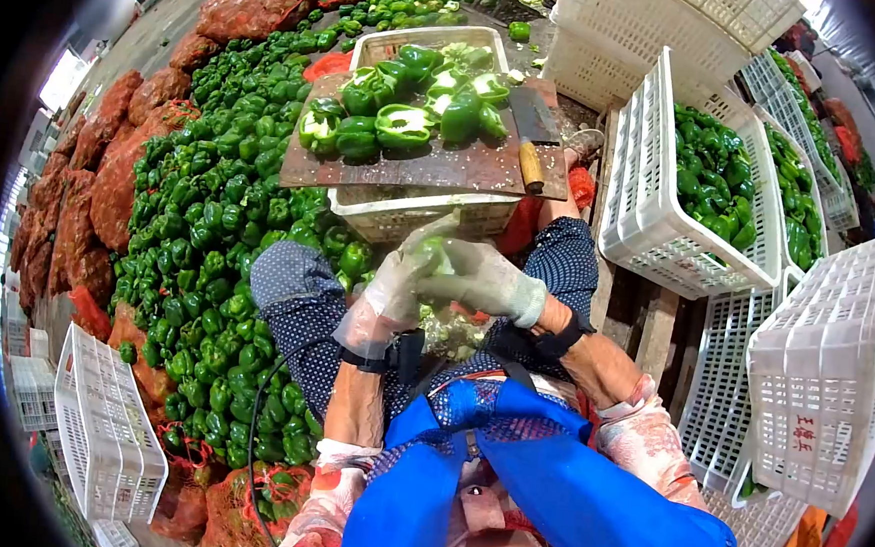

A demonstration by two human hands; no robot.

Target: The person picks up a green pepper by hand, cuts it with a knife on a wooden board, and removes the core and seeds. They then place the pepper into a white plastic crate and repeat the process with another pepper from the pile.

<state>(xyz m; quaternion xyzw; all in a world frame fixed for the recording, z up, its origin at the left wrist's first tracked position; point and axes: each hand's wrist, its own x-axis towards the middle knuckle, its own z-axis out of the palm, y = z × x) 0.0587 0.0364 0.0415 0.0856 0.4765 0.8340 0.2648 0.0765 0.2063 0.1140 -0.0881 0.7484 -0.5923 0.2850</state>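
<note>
My left hand (394, 283) and my right hand (492, 280), both in whitish gloves, meet above my lap. Their fingers close around a piece of green bell pepper (442, 261), mostly hidden and blurred. Just beyond them a wooden cutting board (403, 175) rests across a white crate (411, 218). Halved green bell peppers (404, 125) lie on the board, several with pale insides upward. At the board's right side is a cleaver (534, 116) with a wooden handle, touched by neither hand. Pale pepper scraps (449, 334) lie below my hands.
A large heap of whole green peppers (230, 221) spreads along my left. Red mesh sacks (127, 189) line its far side. On my right stand a crate of cut peppers (651, 221) and an upturned white crate (827, 378). Another crate (107, 429) sits at lower left.
</note>
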